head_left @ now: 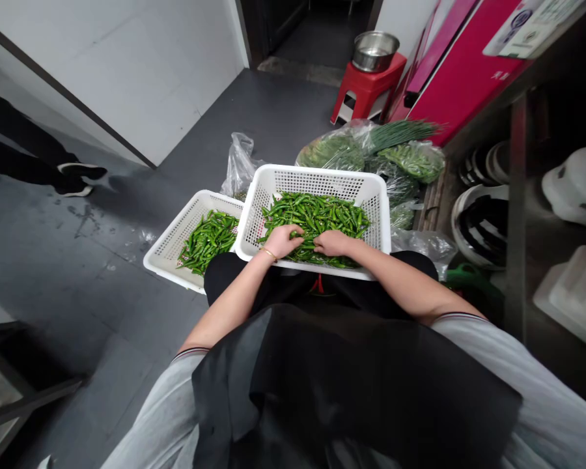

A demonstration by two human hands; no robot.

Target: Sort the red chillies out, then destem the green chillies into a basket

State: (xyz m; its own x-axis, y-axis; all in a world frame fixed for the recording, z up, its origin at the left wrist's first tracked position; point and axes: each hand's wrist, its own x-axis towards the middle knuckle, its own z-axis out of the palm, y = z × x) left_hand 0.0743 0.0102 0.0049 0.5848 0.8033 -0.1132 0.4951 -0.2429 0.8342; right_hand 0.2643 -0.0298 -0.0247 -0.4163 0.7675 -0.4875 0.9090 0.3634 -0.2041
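Note:
A white plastic basket [385, 225] rests on my lap, with a layer of green chili peppers [322, 212] inside. Over its near side, my left hand [284, 241], with a bracelet at the wrist, has its fingers closed in a pinch on a green chili pepper. Close by on the right, my right hand [334, 243] is also closed, its fingertips pinching at a chili pepper just above the pile. A second white basket [163, 257] stands lower on the left, partly behind the first, and holds more green chilies [208, 241].
Bagged greens [336, 150] and a bunch of thin green stalks [400, 135] lie beyond the basket. Farther back, a metal pot [376, 51] sits on a red stool [366, 88]. Shelving with dishes [481, 225] is at right. Another person's legs [24, 140] show at left.

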